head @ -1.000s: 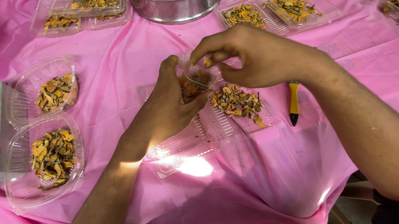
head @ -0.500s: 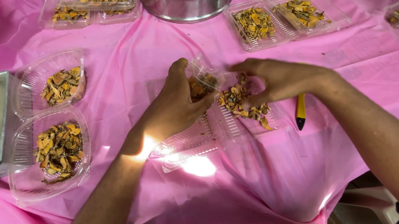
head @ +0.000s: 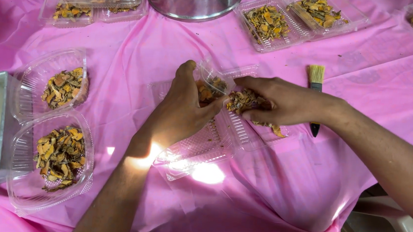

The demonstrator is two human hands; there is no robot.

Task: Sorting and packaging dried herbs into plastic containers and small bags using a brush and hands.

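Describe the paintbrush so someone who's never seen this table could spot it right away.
Start at the pink tablecloth and find the person's right hand scooping dried yellow pieces. Just beyond that wrist lies the paintbrush, bristles pointing away from the person. It is the only tool among clear plastic trays, with pale bristles and a dark handle.

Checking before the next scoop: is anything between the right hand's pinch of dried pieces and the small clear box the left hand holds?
Nothing visible: right hand and dried pieces sit right beside the clear box, held by the left hand.

Hands (head: pixel 187 112) on clear clamshell tray (head: pixel 214 136)
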